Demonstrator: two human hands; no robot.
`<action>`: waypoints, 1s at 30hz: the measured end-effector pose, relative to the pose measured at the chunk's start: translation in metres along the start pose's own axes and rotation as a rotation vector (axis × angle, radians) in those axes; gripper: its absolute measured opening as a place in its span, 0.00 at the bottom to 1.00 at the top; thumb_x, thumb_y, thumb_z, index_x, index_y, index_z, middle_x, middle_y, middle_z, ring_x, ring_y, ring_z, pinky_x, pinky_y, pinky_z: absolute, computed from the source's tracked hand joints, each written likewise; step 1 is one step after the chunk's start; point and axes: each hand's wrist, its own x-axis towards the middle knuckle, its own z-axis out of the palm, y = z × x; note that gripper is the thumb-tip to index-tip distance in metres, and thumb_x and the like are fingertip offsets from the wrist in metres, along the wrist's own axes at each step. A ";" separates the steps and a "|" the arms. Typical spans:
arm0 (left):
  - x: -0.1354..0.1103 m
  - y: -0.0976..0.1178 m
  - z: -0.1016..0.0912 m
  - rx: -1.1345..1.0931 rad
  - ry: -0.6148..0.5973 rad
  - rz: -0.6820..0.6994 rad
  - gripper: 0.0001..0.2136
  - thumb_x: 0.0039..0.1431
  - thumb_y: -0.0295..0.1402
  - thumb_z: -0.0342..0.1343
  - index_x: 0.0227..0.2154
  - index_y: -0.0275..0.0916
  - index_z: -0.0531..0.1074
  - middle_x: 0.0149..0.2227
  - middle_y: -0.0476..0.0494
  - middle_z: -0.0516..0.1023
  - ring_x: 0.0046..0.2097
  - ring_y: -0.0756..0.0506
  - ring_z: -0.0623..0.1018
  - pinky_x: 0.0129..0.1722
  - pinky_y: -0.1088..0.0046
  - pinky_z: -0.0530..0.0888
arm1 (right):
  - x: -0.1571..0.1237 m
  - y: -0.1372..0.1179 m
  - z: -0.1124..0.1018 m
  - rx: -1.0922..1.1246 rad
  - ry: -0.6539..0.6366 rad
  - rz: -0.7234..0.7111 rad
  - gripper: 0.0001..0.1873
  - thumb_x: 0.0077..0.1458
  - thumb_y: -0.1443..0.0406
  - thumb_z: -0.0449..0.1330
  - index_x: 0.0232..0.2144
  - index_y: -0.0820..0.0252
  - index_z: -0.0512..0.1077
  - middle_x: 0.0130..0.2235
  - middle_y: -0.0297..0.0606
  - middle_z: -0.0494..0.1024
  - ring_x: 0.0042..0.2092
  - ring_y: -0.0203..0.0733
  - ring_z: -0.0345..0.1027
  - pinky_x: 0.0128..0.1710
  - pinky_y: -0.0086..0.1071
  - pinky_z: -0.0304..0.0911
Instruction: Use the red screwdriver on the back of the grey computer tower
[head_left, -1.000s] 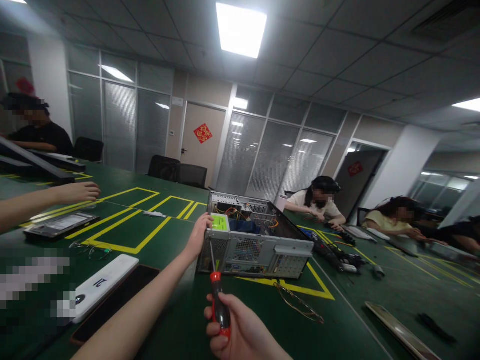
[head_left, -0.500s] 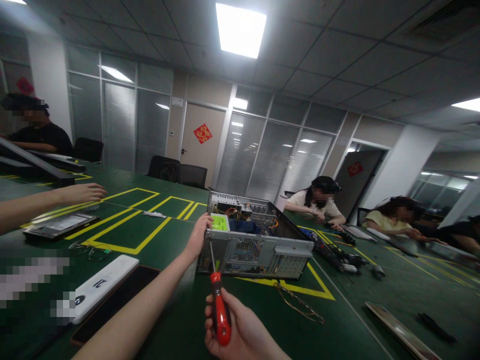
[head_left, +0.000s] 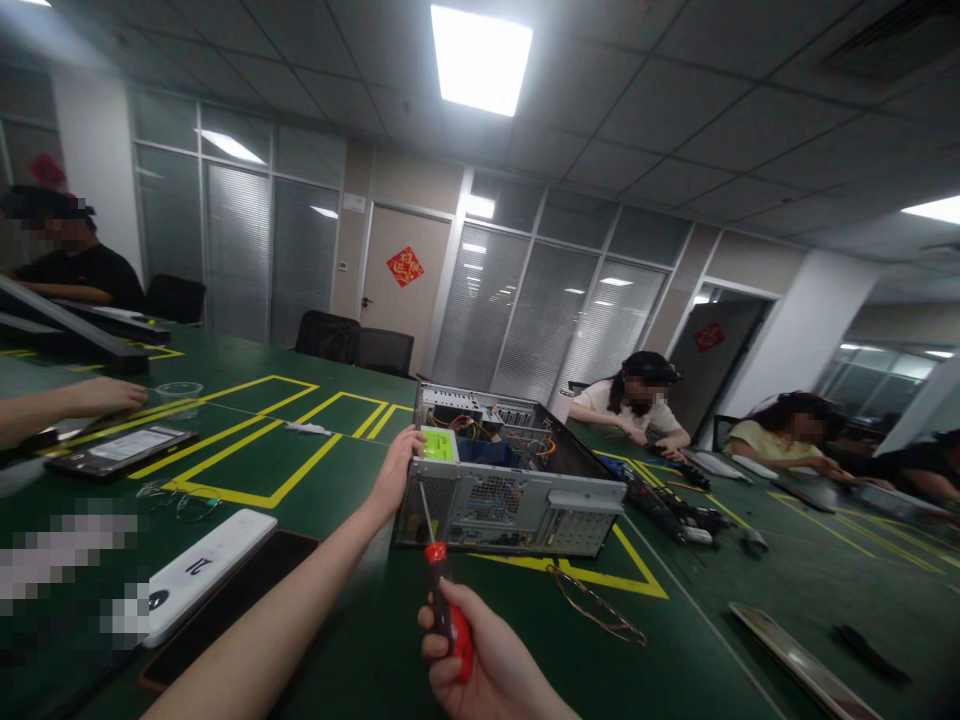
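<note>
An open grey computer case (head_left: 517, 500) lies on the green table (head_left: 352, 640), its rear panel facing me and cables showing inside. My left hand (head_left: 396, 470) grips the case's near left top corner, beside a green-labelled part (head_left: 440, 444). My right hand (head_left: 487, 665) is closed round the red and black handle of a screwdriver (head_left: 442, 590). The screwdriver's metal shaft points up at the rear panel's left side; I cannot tell whether the tip touches it.
A white numbered device (head_left: 202, 572) and a dark tablet (head_left: 225, 615) lie at left. Another person's hand (head_left: 97, 396) rests near a flat panel (head_left: 124, 447) and a small clear cup (head_left: 178, 391). Glasses (head_left: 596, 608), cables and tools lie right of the case. Several people sit around the table.
The neighbour's hand at far left has pulled back to the left, uncovering a small clear cup. My right hand shifted slightly right with the screwdriver. My left hand stays on the case.
</note>
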 end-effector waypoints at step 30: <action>-0.001 0.004 0.000 0.011 0.012 -0.011 0.18 0.65 0.41 0.37 0.26 0.41 0.65 0.45 0.40 0.73 0.60 0.43 0.65 0.63 0.61 0.59 | 0.002 0.002 -0.001 -0.043 -0.131 -0.028 0.12 0.55 0.62 0.60 0.36 0.70 0.71 0.28 0.37 0.75 0.29 0.34 0.69 0.32 0.27 0.61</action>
